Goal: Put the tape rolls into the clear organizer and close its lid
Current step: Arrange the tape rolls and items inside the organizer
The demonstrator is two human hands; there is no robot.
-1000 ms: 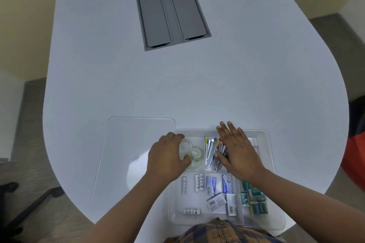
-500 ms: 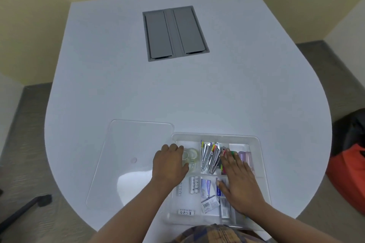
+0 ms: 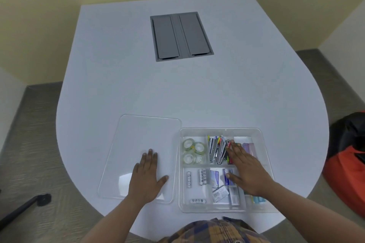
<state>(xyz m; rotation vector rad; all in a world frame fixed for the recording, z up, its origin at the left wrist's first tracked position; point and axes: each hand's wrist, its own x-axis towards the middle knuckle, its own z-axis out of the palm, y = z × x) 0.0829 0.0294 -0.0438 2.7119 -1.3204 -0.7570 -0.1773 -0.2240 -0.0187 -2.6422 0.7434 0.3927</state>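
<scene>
Several clear tape rolls (image 3: 193, 150) lie in the far left compartment of the clear organizer (image 3: 221, 130), which stands open at the table's near edge. Its clear flat lid (image 3: 138, 140) lies on the table just left of the organizer. My left hand (image 3: 147, 173) rests flat on the lid's near part, fingers spread, holding nothing. My right hand (image 3: 245, 167) lies flat over the organizer's middle compartments, covering part of the contents.
The organizer also holds staplers (image 3: 217, 149), batteries (image 3: 202, 176), small boxes and packets. A grey cable hatch (image 3: 180, 35) is set into the white table (image 3: 177, 89) further back. An orange and black bag (image 3: 349, 163) sits on the floor at right.
My left hand has let go of the tape rolls and moved left out of the organizer onto the lid. My right hand stays on the organizer. The camera tilted up.
</scene>
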